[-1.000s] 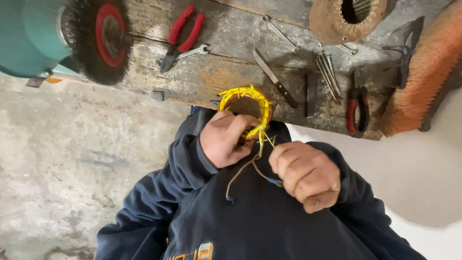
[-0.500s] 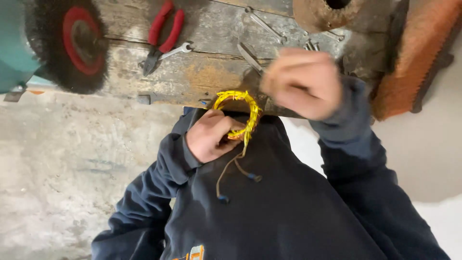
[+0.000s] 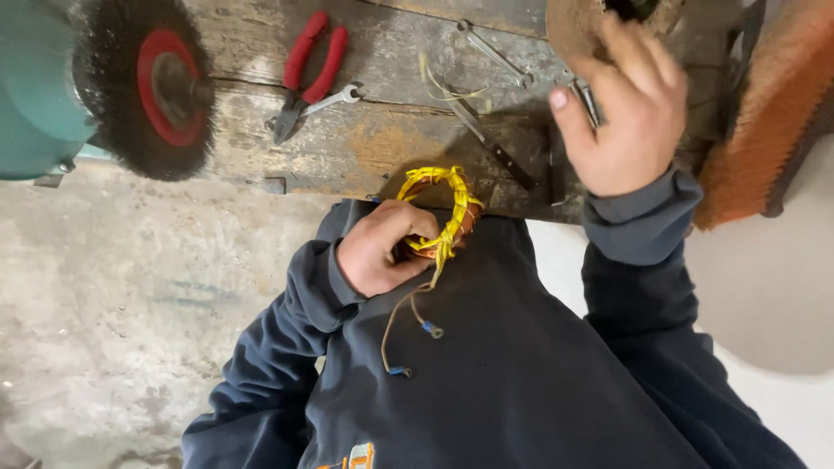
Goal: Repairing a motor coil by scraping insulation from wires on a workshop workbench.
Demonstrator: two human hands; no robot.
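Head view shows me the left hand (image 3: 378, 252) closed around a copper coil (image 3: 439, 213) bound in yellow tape, held against the dark sweatshirt just below the bench edge, as it was half a second ago. Two thin leads with blue ends (image 3: 432, 330) hang from the coil toward 6 o'clock. The right hand (image 3: 625, 113) has moved: a second ago it sat by the coil, now it is up at 1 o'clock over the wooden bench (image 3: 365, 148), fingers spread and gripping nothing I can see. It covers part of the metal tools (image 3: 495, 152) and a round rusty piece cut off by the top edge. At 11 o'clock lie red-handled pliers (image 3: 308, 74); at 9 o'clock, a wire wheel (image 3: 143, 87) on a teal grinder, partly out of frame.
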